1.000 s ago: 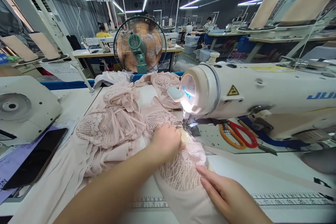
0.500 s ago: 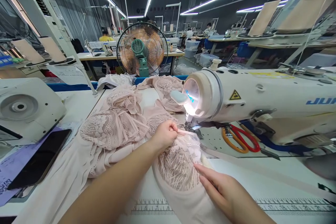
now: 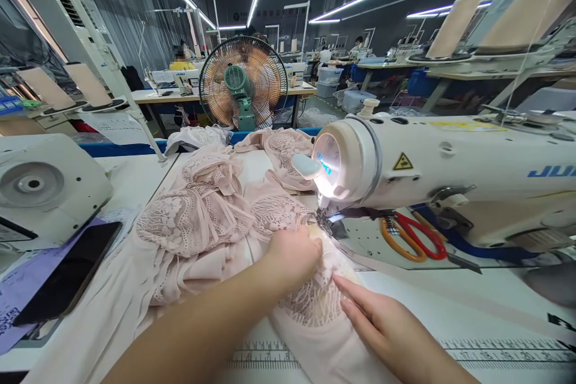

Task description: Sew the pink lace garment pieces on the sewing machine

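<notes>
A pale pink lace garment (image 3: 315, 306) lies in front of me, its upper edge close to the needle area of the sewing machine (image 3: 360, 156). My left hand (image 3: 294, 255) is closed on the lace near its top edge, just left of the presser foot; its fingertips are partly hidden. On the right side of the lace, my right hand (image 3: 387, 321) rests with thumb and index finger stretched out, their tips touching the fabric. Beyond my left forearm is a heap of similar lace garments (image 3: 198, 222).
Scissors with red and orange handles (image 3: 420, 237) lie under the machine arm. A black phone (image 3: 67, 273) sits at left on purple paper, beside another machine (image 3: 49, 186). A ruler strip (image 3: 265, 354) marks the front of the table. Behind stands a large fan (image 3: 243, 84).
My left hand has come down and slightly right, from holding a narrow strip at the lace's upper edge to lying over the lace. The right hand has hardly moved.
</notes>
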`<state>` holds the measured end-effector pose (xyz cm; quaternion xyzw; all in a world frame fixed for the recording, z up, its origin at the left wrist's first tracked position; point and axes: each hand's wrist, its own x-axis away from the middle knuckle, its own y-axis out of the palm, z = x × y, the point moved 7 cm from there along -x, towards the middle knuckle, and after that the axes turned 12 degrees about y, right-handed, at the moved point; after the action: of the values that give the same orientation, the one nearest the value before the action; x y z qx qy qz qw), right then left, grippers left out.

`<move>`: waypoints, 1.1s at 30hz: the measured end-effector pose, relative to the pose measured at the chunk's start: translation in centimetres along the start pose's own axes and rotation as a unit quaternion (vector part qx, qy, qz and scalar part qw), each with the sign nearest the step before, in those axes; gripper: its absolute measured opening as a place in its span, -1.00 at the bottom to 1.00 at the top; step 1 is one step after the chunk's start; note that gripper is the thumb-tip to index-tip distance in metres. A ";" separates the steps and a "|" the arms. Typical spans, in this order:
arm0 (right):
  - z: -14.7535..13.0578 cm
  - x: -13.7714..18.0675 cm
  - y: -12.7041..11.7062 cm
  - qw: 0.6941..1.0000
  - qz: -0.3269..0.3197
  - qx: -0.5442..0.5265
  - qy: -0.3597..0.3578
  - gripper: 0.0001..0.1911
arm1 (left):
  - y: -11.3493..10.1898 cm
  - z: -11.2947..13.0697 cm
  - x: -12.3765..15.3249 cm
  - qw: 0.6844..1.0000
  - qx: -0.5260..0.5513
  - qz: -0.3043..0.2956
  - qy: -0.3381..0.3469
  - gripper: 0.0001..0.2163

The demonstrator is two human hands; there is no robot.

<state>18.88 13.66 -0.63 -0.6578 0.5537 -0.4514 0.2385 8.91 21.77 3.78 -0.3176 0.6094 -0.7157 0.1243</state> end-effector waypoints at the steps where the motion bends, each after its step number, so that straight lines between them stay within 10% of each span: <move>1: 0.0 0.0 0.0 1.000 0.000 -0.002 0.000 -0.41 | 0.0 0.1 -0.1 1.000 -0.006 -0.006 0.003 -0.47; 33: 0.6 -2.4 -1.7 0.999 0.031 -0.026 -0.012 -0.47 | -0.6 -0.9 -2.1 0.998 0.032 0.046 -0.019 -0.75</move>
<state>20.36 16.28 -0.31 -0.6518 0.5826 -0.4210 0.2420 10.17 23.82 3.70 -0.2989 0.5978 -0.7221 0.1786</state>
